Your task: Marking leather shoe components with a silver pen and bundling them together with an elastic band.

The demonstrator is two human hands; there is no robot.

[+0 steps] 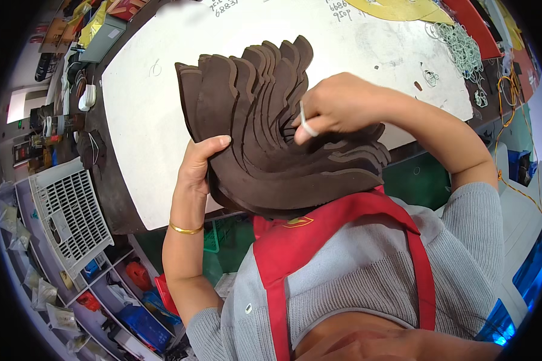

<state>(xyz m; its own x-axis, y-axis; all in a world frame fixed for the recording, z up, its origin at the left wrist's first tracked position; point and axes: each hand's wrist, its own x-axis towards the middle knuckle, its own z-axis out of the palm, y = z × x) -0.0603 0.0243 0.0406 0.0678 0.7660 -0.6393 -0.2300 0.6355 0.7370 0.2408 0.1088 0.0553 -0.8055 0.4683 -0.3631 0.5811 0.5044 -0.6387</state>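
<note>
A thick bundle of dark brown curved pieces with scalloped ends fans out in front of my chest, at the table's near edge. Its material looks like leather or foam, but I cannot tell which. My left hand grips the bundle's left side, thumb on top and the other fingers hidden beneath. Over the inner curve of the bundle, my right hand is closed, fingers curled in and thumb pointing down. A narrow pale band loops over its thumb and runs up to the fingers. The right fingertips are partly hidden.
The white table top carries handwriting at its far side. A tangle of pale green bands lies at the far right beside a red tray. A white plastic crate and shelves of bagged goods stand at left.
</note>
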